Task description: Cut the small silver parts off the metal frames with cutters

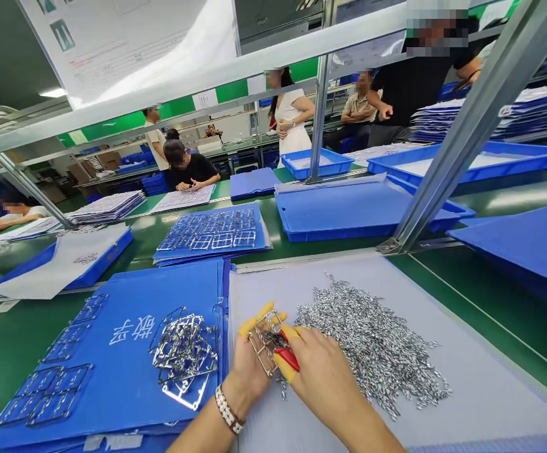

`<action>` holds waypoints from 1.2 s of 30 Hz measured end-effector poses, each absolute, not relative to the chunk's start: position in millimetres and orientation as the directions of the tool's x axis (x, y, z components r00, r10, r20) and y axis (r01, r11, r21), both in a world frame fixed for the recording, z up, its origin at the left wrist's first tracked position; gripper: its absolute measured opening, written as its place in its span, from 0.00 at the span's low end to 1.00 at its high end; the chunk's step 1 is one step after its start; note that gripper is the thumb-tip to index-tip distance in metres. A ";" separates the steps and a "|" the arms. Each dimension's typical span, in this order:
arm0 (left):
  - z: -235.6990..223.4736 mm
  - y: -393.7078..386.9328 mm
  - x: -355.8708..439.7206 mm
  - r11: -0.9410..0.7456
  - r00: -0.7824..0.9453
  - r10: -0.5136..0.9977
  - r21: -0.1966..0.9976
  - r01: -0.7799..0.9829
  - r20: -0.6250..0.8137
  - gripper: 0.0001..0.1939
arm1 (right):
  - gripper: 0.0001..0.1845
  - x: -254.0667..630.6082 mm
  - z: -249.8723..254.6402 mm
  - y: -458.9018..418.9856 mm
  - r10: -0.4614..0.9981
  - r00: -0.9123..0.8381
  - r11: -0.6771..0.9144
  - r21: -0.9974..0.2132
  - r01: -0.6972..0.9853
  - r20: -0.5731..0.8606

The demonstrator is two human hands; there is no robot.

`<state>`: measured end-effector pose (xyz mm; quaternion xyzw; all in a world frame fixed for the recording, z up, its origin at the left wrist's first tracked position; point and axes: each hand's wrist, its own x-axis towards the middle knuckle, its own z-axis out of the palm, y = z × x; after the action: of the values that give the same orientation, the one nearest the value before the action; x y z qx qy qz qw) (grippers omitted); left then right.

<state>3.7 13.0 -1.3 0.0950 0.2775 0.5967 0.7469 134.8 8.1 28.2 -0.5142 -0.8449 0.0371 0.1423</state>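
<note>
My left hand (249, 362), with a beaded bracelet and yellow finger cots, grips a small stamped metal lattice frame (263, 343). My right hand (323, 377), also wearing yellow finger cots, holds red-handled side cutters (288, 358), whose jaws are at the frame and partly hidden by my fingers. Right of my hands, a heap of small metal clippings (372, 346) lies on a grey sheet (471, 371). To the left, a tangled pile of metal frames (183, 355) rests on a blue plastic sheet (113, 371), with flatter frames (42, 396) near its lower left.
A green workbench (14, 346) carries blue trays (349, 214), and a blue sheet of metal frames (212, 233) lies ahead. A metal rack upright (466, 145) crosses the view at right. Several people stand or sit at benches beyond.
</note>
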 end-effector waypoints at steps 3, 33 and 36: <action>-3.7 12.9 3.7 0.246 0.105 0.949 0.487 -0.838 -0.298 0.29 | 0.16 129.2 31.8 10.8 0.895 -0.427 0.446 -0.236 0.863 0.131; -20.3 7.7 4.1 0.218 0.053 0.966 0.685 -0.695 -0.254 0.24 | 0.20 131.0 37.3 1.2 0.898 -0.419 0.435 -0.121 0.892 0.135; -18.0 6.1 5.4 0.286 0.132 0.952 0.647 -0.707 -0.276 0.24 | 0.15 137.8 39.8 -1.2 0.901 -0.417 0.431 -0.139 0.892 0.121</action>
<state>5.4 6.1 -18.0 0.1842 0.3331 0.5685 0.7294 137.8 -1.2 39.8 -0.5327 -0.8413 0.0265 0.0885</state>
